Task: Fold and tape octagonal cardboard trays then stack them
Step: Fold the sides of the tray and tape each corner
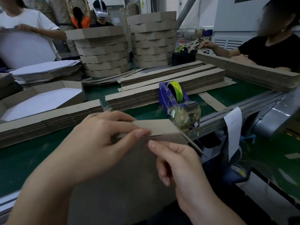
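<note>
At the near edge of the green table, the left hand pinches the upper flap of a brown cardboard tray blank, fingers over its top edge and thumb on its face beside a slit. The right hand rests its thumb tip just below that slit, its fingers curled; whether they grip anything cannot be told. Just beyond the blank, near the table's right edge, stands a blue tape dispenser carrying a yellow-green tape roll. Piles of flat cardboard strips fill the middle. A folded tray with a white inside lies at the left edge. Two tall stacks of folded trays rise at the far edge.
</note>
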`<state>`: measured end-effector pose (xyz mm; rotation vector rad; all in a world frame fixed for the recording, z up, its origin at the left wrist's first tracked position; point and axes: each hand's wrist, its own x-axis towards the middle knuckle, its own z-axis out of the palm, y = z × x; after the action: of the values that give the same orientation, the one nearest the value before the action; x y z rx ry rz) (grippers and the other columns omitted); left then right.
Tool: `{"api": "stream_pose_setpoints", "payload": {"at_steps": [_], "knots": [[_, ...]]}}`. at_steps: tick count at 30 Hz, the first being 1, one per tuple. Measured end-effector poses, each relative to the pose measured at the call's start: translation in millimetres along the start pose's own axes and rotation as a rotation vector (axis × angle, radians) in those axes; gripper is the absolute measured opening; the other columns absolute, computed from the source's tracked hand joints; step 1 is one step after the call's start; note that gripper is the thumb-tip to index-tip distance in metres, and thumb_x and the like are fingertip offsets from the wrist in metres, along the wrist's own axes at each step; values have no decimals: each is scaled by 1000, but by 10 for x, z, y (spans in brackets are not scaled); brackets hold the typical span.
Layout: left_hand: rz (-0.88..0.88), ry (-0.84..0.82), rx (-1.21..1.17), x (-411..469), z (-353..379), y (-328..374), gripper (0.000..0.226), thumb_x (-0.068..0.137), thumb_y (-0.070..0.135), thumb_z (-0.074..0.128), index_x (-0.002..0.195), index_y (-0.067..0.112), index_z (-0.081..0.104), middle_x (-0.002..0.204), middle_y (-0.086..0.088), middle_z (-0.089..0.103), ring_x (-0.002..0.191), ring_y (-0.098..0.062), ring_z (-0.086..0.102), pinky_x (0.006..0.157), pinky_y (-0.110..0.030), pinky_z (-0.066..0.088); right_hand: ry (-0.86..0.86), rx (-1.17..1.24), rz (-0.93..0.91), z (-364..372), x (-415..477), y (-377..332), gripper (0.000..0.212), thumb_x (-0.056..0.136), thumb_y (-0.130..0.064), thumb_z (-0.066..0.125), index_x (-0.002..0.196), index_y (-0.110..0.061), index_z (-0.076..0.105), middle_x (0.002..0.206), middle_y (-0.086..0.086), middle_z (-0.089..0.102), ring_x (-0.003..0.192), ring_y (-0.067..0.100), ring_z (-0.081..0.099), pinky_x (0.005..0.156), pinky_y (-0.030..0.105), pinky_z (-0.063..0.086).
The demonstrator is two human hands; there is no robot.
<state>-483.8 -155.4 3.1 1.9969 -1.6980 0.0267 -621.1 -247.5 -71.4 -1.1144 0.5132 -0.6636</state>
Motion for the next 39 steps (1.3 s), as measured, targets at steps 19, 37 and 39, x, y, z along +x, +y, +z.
{"api": "stream_pose_setpoints", "payload": {"at_steps": [19, 37, 39], "knots": [[-73, 171, 290, 3, 155, 82, 21, 73, 58, 56, 85, 44, 68, 100, 19, 65, 87, -19, 65, 60, -29, 36, 398, -305, -655, -323, 203, 144, 12, 83, -34, 60, 79, -28, 70, 73, -10, 61, 69, 6, 58, 64, 14, 43], [3, 222, 311, -161, -25, 173, 37, 80, 69, 41, 107, 49, 56, 101, 21, 57, 83, -14, 61, 55, -39, 52, 107, -490, -404, -747, 472, -154, 32, 82, -42, 51, 93, -23, 74, 95, -11, 69, 94, 1, 62, 76, 9, 42], [1, 263, 216, -227, -17, 85, 39, 80, 69, 43, 112, 50, 56, 105, 20, 56, 86, -13, 62, 61, -41, 52, 104, -497, -391, -813, 499, -197, 28, 80, -42, 54, 91, -24, 73, 90, -12, 69, 87, -2, 61, 69, 4, 40]]}}
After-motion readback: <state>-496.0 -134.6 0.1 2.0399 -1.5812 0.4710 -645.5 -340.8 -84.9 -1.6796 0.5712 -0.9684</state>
